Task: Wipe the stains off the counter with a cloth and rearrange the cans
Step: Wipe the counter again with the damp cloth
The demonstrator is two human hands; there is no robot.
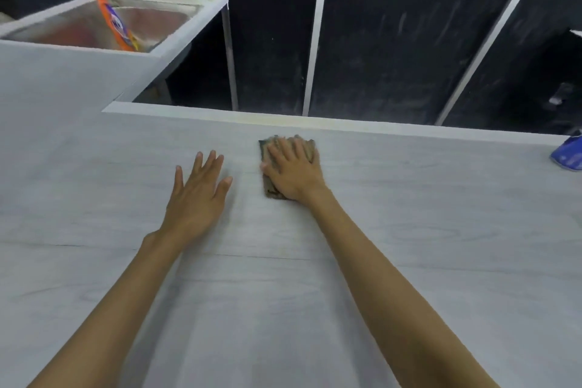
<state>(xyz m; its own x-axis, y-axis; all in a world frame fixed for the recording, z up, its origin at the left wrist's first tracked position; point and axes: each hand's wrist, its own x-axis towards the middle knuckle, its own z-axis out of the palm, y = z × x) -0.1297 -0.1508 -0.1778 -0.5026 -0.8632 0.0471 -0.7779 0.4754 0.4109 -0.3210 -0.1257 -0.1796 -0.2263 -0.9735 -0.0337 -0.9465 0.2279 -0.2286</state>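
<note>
The left hand (198, 189) rests spread and empty on the table (409, 230). Beyond it, the right hand (294, 170) lies flat, fingers spread, pressing the cloth (267, 148) near the far edge; firm, overlapping strokes should lift stains best.

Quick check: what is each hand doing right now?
Left hand: open, flat on the counter, holding nothing.
Right hand: open, palm pressed flat on the cloth, not gripping it.
</note>
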